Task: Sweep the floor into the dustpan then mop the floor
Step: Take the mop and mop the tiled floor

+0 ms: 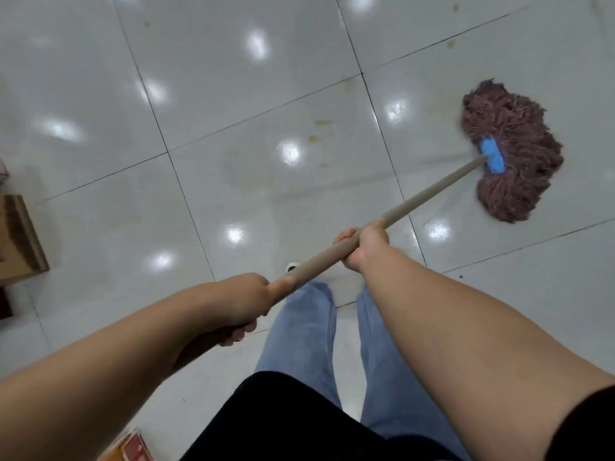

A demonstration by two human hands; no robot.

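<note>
A mop with a reddish-brown string head (512, 151) and a blue clamp (492, 155) lies spread on the white tiled floor (233, 94) at the right. Its long tan handle (432, 191) runs down and left to me. My right hand (364, 246) grips the handle about midway. My left hand (244, 302) is closed around the handle's near end, lower left. Yellowish stains (321, 123) and a faint wet streak mark the tile in the middle, left of the mop head. No dustpan or broom shows.
A cardboard box (20, 241) stands at the left edge of the floor. Another reddish carton corner (133, 444) shows at the bottom left. My legs in blue jeans (299, 344) stand below the handle. Dark grout lines cross the glossy tiles.
</note>
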